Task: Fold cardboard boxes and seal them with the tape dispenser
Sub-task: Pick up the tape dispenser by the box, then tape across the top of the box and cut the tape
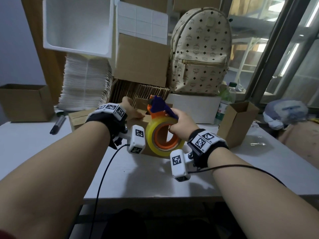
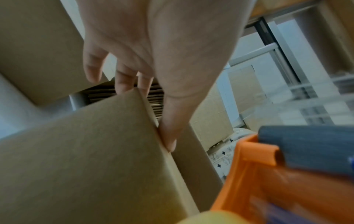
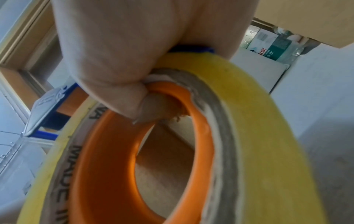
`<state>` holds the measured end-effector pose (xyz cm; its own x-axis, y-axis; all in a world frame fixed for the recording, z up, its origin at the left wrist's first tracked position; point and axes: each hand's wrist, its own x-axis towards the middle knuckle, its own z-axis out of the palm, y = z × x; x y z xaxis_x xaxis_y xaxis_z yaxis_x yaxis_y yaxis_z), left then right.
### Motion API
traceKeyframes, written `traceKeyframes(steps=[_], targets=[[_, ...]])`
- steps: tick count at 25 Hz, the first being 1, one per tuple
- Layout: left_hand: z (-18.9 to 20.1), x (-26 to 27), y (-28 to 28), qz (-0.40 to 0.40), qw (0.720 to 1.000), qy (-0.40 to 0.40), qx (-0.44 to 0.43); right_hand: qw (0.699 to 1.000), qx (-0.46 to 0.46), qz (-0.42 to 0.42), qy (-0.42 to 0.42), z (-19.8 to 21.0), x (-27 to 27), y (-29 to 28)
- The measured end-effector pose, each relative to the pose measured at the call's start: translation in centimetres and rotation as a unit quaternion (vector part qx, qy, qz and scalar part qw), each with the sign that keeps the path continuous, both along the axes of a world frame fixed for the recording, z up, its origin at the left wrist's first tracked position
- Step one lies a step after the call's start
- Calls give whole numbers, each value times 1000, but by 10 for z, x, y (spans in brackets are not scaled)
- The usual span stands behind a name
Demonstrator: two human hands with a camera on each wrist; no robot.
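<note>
A: What does the head view show?
B: On the white table (image 1: 155, 178), the left hand (image 1: 131, 109) lies on the cardboard box (image 1: 138, 121); at its 3 o'clock, the right hand (image 1: 183, 123) grips the tape dispenser (image 1: 162, 133).

A: Left wrist view?
B: The fingers (image 2: 122, 81) are straight and slightly apart, thumb on the box's flap seam.

A: Right wrist?
B: Fingers are clamped round the yellow tape roll (image 3: 258, 136), thumb inside its orange core.
</note>
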<state>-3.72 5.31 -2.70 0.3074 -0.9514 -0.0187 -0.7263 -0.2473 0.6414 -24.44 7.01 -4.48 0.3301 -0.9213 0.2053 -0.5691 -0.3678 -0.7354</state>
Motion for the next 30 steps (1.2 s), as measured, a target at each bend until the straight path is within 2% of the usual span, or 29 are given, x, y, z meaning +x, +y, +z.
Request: traceKeyframes(steps=[2,4,6,11,16,21,25,30], targets=[[1,-3,-5,-67,996,-51,-19,1000,13,4,-12,1,-1,-3],[2,-1,-8,-105,993,-49,-21,1000,20,5,-18,1,0,-5],[-1,2,-10,-108,993,-29,-23,1000,26,7,-13,1,-1,-6],[-9,9,-15,-143,986,-68,-46,1000,26,13,1,3,0,-12],[-22,17,-12,-169,984,-15,-54,1000,11,-4,-28,1,1,-7],[-26,16,-7,-165,984,2,-60,998,-20,-52,-33,0,5,-1],[-26,10,-1,-157,982,3,-106,996,-42,-84,-5,1,1,-3],[-33,-4,10,-115,986,19,-121,997,-38,-62,-5,19,1,0]])
